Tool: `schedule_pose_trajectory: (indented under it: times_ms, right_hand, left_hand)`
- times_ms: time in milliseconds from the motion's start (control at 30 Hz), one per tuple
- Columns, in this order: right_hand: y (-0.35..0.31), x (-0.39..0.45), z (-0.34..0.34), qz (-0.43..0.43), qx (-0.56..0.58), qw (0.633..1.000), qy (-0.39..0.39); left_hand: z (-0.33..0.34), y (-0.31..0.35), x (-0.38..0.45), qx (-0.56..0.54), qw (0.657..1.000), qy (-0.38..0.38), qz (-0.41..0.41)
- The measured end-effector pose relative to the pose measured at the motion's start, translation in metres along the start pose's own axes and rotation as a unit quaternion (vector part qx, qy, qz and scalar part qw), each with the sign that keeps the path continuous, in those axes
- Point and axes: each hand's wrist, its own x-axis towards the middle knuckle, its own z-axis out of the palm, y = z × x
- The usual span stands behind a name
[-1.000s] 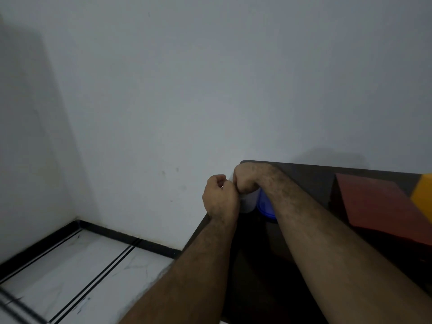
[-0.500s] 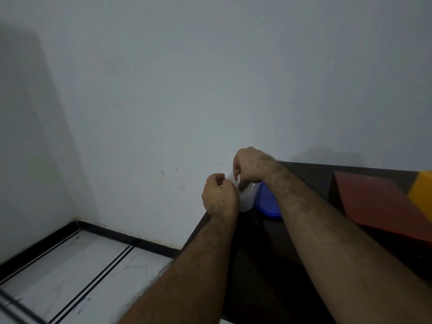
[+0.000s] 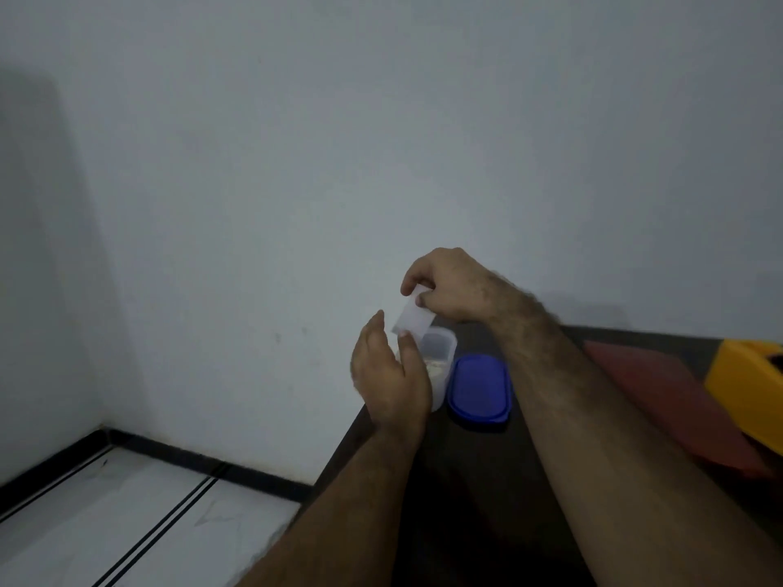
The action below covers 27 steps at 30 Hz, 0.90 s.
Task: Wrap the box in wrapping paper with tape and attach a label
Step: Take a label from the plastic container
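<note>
The right hand pinches the top edge of a small white slip, probably a label, between thumb and curled fingers, above the table's far left corner. The slip hangs tilted, and its lower edge meets the thumb tip of the left hand. That hand is upright with fingers straight and loosely parted, palm turned toward the slip; whether it grips the lower edge or only touches it cannot be told.

Just behind the left hand stands one translucent container, open at the top, with pale contents too dim to identify; the hand covers its left side. One blue oval lid lies flat on the table beside it on the right, close to touching it.

The dark table is largely covered by both forearms. Well to the right lies one flat red sheet or wrapped box; which it is cannot be made out. On top of its right part sits one yellow object, cut off by the picture's edge, with a dark opening.

Beyond are a plain white wall and pale floor with black stripes.
</note>
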Motion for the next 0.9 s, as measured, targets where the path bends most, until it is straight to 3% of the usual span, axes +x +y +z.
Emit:
schedule_pose_trajectory:
  times_ms: [100,300,367,567,767,833,900]
  right_hand:
    - [-0.006,-0.016,-0.025,-0.009,0.047,0.996,0.078]
    - [0.016,-0.076,-0.054,0.013,0.186,0.954,0.237]
    - [0.039,-0.104,-0.060,0.053,0.252,0.924,0.283]
    - [0.075,-0.178,-0.047,0.187,0.402,0.837,0.320]
    - [0.071,-0.225,-0.027,0.214,0.423,0.810,0.345]
    - [0.063,-0.238,-0.024,0.210,0.445,0.802,0.338]
    - [0.056,-0.254,-0.022,0.203,0.510,0.768,0.329]
  left_hand:
    - [0.000,0.012,-0.004,-0.002,0.996,0.009,0.088]
    - [-0.005,0.041,-0.021,-0.118,0.989,-0.062,0.068]
    - [-0.005,0.056,-0.030,-0.170,0.976,-0.104,0.087]
    - [-0.017,0.077,-0.059,-0.242,0.913,-0.282,0.170]
    - [-0.015,0.108,-0.091,-0.334,0.871,-0.358,0.042]
    - [-0.018,0.115,-0.106,-0.351,0.867,-0.354,0.000]
    - [-0.024,0.118,-0.120,-0.374,0.864,-0.336,-0.040]
